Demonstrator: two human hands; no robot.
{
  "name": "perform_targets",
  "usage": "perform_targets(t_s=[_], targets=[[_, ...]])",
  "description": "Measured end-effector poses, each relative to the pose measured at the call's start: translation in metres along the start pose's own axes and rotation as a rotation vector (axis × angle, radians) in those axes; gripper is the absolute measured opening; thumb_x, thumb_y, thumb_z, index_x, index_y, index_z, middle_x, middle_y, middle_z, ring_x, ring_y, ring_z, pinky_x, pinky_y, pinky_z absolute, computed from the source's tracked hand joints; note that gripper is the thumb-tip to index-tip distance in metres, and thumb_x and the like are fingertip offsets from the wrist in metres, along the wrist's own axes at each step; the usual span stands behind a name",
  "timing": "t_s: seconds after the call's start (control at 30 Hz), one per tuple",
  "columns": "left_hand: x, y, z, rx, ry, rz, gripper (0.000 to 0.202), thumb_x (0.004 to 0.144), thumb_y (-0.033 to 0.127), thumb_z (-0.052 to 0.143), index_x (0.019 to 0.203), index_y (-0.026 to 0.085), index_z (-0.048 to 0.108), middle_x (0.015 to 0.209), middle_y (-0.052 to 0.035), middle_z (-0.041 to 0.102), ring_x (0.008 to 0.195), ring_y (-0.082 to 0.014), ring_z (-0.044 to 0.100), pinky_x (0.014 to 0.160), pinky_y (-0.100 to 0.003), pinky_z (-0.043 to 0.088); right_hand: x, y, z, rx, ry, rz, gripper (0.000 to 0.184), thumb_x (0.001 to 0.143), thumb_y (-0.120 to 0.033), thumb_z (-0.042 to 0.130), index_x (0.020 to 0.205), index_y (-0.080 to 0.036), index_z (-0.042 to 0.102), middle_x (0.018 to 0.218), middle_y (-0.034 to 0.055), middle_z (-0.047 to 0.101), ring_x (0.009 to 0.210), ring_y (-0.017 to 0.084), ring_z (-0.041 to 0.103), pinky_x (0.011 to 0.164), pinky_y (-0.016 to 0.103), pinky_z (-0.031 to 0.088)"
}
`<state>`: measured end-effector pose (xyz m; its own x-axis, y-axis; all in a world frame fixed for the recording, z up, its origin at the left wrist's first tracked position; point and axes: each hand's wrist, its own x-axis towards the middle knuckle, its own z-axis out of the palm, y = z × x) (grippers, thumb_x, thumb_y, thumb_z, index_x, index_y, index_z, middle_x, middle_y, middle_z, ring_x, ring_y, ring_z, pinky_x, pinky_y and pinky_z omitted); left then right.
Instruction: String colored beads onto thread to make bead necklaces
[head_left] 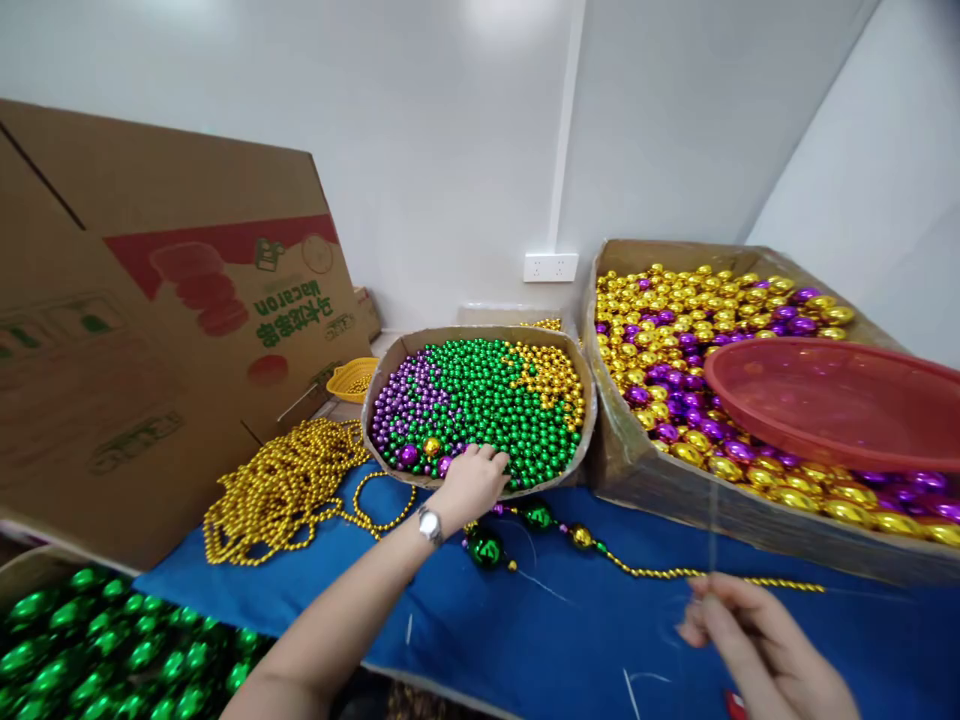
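My left hand (472, 482), with a silver watch (430, 525) at its wrist, reaches over the near rim of a cardboard box (592, 410) of small round beads (487, 390) in green, purple and gold. Its fingers are curled down into the beads, so the tips are hidden. A larger purple bead (445, 466) shows right beside it. Low on the right, my right hand (757, 640) is pinched closed on what looks like a thin clear thread (713, 520). Between the hands, a bead strand (660, 573) with large green and gold beads lies on the blue cloth (525, 630).
Gold bead strings (285, 490) are heaped left of the bead box, near a small yellow basket (352, 380). A bigger box (622, 440) of gold and purple beads, with a red plastic basin (832, 400), stands right. Shiny green beads (112, 640) fill the lower left beneath a large carton (165, 330).
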<state>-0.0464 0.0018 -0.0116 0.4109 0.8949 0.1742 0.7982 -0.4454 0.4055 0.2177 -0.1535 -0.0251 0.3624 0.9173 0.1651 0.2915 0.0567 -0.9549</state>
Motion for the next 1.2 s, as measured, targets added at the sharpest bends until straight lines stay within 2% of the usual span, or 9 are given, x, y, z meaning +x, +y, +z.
perform_targets(t_s=[0.1, 0.2, 0.23, 0.3, 0.4, 0.5, 0.77, 1.07, 1.2], targets=[[0.016, -0.007, 0.005, -0.026, -0.057, -0.031, 0.004, 0.073, 0.02, 0.064, 0.076, 0.018, 0.064, 0.079, -0.0095, 0.06, 0.089, -0.0283, 0.056, 0.08, -0.039, 0.043, -0.008, -0.001, 0.014, -0.138, -0.162, -0.116, 0.025, 0.082, -0.045, 0.055, 0.089, -0.021, 0.06, 0.068, 0.0011, 0.064, 0.059, 0.015, 0.064, 0.058, 0.019, 0.053], [0.011, -0.006, 0.004, -0.121, -0.05, -0.025, 0.013, 0.079, 0.027, 0.059, 0.087, 0.019, 0.065, 0.086, -0.0079, 0.061, 0.088, -0.0243, 0.057, 0.081, -0.036, 0.045, -0.018, 0.007, 0.022, -0.205, -0.247, -0.203, 0.019, 0.086, -0.039, 0.053, 0.093, -0.022, 0.058, 0.078, 0.0018, 0.065, 0.063, 0.014, 0.064, 0.059, 0.018, 0.052], [0.006, -0.004, 0.002, -0.261, -0.027, -0.045, 0.018, 0.082, 0.031, 0.056, 0.094, 0.019, 0.065, 0.09, -0.0075, 0.061, 0.088, -0.0226, 0.057, 0.079, -0.034, 0.046, -0.021, 0.01, 0.024, -0.221, -0.265, -0.234, 0.018, 0.087, -0.038, 0.052, 0.093, -0.022, 0.058, 0.081, 0.002, 0.065, 0.066, 0.014, 0.065, 0.06, 0.018, 0.051], [-0.008, 0.001, -0.001, -0.724, 0.012, -0.132, 0.028, 0.086, 0.038, 0.05, 0.105, 0.019, 0.061, 0.093, -0.0068, 0.06, 0.084, -0.0194, 0.058, 0.072, -0.031, 0.05, -0.027, 0.016, 0.027, -0.246, -0.3, -0.281, 0.015, 0.087, -0.035, 0.052, 0.093, -0.023, 0.059, 0.084, 0.0024, 0.065, 0.071, 0.015, 0.065, 0.063, 0.019, 0.051], [-0.032, 0.008, -0.001, -1.403, 0.011, -0.291, 0.033, 0.084, 0.04, 0.055, 0.108, 0.017, 0.061, 0.093, -0.0067, 0.06, 0.077, -0.0156, 0.059, 0.065, -0.027, 0.052, -0.035, 0.019, 0.033, -0.261, -0.35, -0.32, 0.014, 0.089, -0.034, 0.049, 0.093, -0.024, 0.059, 0.082, 0.0032, 0.066, 0.074, 0.016, 0.065, 0.065, 0.02, 0.051], [-0.051, 0.009, 0.0, -1.662, 0.035, -0.364, 0.03, 0.082, 0.033, 0.061, 0.105, 0.015, 0.063, 0.094, -0.0075, 0.062, 0.078, -0.0148, 0.061, 0.065, -0.022, 0.051, -0.04, 0.02, 0.039, -0.272, -0.382, -0.329, 0.014, 0.091, -0.031, 0.046, 0.095, -0.025, 0.058, 0.081, 0.003, 0.065, 0.073, 0.017, 0.065, 0.064, 0.022, 0.051], [-0.077, 0.003, 0.001, -1.733, 0.104, -0.45, 0.027, 0.077, 0.024, 0.068, 0.102, 0.015, 0.064, 0.1, -0.0091, 0.065, 0.085, -0.0181, 0.065, 0.07, -0.025, 0.053, -0.052, 0.022, 0.054, -0.279, -0.421, -0.41, 0.014, 0.091, -0.029, 0.045, 0.093, -0.024, 0.058, 0.076, 0.0015, 0.065, 0.066, 0.015, 0.065, 0.06, 0.021, 0.05], [-0.086, -0.006, 0.0, -1.767, 0.174, -0.473, 0.025, 0.079, 0.022, 0.066, 0.101, 0.014, 0.061, 0.101, -0.0094, 0.065, 0.085, -0.0193, 0.066, 0.07, -0.025, 0.054, -0.056, 0.026, 0.055, -0.308, -0.47, -0.379, 0.016, 0.093, -0.027, 0.042, 0.1, -0.025, 0.057, 0.081, 0.0028, 0.066, 0.071, 0.016, 0.065, 0.062, 0.022, 0.051], [-0.089, 0.0, 0.005, -1.781, 0.244, -0.525, 0.024, 0.075, 0.022, 0.07, 0.096, 0.015, 0.061, 0.094, -0.0062, 0.066, 0.087, -0.0211, 0.067, 0.071, -0.027, 0.055, -0.062, 0.024, 0.06, -0.307, -0.494, -0.382, 0.016, 0.091, -0.027, 0.044, 0.098, -0.026, 0.059, 0.081, 0.0013, 0.068, 0.072, 0.016, 0.067, 0.062, 0.021, 0.052]])
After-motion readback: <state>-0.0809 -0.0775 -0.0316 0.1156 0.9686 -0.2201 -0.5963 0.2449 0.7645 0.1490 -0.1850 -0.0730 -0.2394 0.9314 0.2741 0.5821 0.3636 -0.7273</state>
